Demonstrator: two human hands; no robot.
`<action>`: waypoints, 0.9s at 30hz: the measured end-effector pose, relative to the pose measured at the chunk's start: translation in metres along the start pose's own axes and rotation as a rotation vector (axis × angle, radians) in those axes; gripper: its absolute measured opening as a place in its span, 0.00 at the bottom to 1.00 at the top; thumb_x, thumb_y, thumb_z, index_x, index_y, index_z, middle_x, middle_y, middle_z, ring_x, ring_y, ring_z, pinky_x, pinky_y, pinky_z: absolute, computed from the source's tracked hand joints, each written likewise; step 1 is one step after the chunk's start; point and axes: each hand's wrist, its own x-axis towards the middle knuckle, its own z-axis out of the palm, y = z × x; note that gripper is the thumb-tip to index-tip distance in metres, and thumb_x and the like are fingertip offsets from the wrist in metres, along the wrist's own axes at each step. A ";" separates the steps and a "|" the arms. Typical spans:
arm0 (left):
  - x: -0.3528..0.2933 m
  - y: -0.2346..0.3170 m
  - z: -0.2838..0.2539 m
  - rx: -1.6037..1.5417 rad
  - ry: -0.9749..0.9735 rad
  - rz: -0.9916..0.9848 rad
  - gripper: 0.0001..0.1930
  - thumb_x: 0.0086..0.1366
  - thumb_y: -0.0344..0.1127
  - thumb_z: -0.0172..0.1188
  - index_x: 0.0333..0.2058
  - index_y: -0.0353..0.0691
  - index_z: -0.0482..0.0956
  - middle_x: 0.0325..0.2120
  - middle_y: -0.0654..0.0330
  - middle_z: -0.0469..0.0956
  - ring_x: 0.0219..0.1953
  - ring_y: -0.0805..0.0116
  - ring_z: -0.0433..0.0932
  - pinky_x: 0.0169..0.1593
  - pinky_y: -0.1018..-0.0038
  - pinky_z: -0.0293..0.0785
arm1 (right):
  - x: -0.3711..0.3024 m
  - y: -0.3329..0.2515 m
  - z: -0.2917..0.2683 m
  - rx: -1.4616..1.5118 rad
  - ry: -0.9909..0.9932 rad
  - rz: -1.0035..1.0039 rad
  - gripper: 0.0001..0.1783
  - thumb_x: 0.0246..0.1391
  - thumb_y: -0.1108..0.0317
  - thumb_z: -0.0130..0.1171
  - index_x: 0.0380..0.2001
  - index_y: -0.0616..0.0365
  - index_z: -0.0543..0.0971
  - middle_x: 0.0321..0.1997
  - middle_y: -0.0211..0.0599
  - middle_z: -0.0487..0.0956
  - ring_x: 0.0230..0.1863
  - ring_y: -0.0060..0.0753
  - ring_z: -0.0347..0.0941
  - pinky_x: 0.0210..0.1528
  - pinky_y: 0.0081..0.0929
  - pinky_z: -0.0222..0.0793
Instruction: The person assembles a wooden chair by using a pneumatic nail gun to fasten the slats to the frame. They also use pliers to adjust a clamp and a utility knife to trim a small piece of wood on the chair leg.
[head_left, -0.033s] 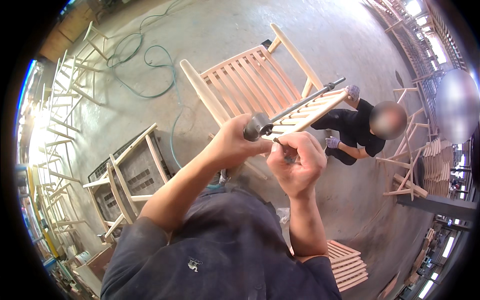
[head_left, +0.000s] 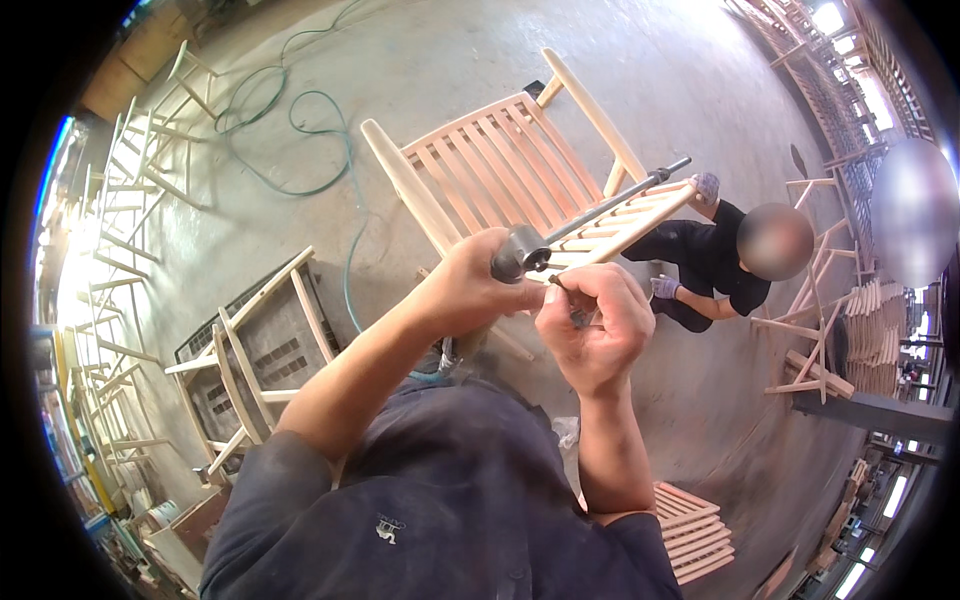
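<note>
My left hand (head_left: 468,285) is closed around a dark grey, round-headed tool (head_left: 517,252), whose exact kind I cannot make out. Close beside it, my right hand (head_left: 598,325) is pinched, with a small dark tip at the fingers; the rest is hidden. Just beyond both hands stands a slatted wooden chair (head_left: 490,165). Its slatted back (head_left: 635,225) slopes away to the right, partly behind my hands. Along that back lies a long grey metal bar (head_left: 610,207) with a fitting near its far end.
At right, a co-worker in black (head_left: 735,250) rests a gloved hand (head_left: 705,187) on the chair back's far end. Wooden frames (head_left: 260,350) lie over a dark panel at left. A green hose (head_left: 345,150) coils on the floor. Slatted pieces (head_left: 690,535) lie at lower right.
The tool in my left hand has shifted very slightly to the right. Otherwise the hands and the chair look the same.
</note>
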 end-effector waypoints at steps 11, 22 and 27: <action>0.023 0.030 -0.005 -0.423 -0.625 -0.148 0.19 0.63 0.38 0.73 0.47 0.34 0.78 0.31 0.62 0.79 0.29 0.73 0.79 0.32 0.76 0.75 | 0.007 -0.010 -0.005 0.009 0.103 -0.004 0.09 0.43 0.80 0.66 0.31 0.60 0.81 0.26 0.32 0.80 0.24 0.27 0.74 0.28 0.24 0.72; 0.039 0.029 -0.002 -0.361 -0.684 -0.228 0.22 0.67 0.52 0.72 0.42 0.36 0.80 0.31 0.57 0.83 0.34 0.70 0.84 0.44 0.73 0.81 | -0.005 -0.011 -0.009 0.165 0.123 0.275 0.05 0.56 0.77 0.64 0.35 0.64 0.80 0.32 0.36 0.84 0.31 0.22 0.80 0.30 0.20 0.74; 0.047 0.037 -0.006 -0.280 -0.748 -0.279 0.20 0.72 0.48 0.68 0.41 0.32 0.83 0.31 0.57 0.86 0.36 0.70 0.86 0.44 0.75 0.83 | -0.009 -0.006 -0.005 0.173 0.171 0.234 0.05 0.59 0.76 0.63 0.37 0.65 0.79 0.32 0.38 0.83 0.26 0.20 0.79 0.28 0.17 0.74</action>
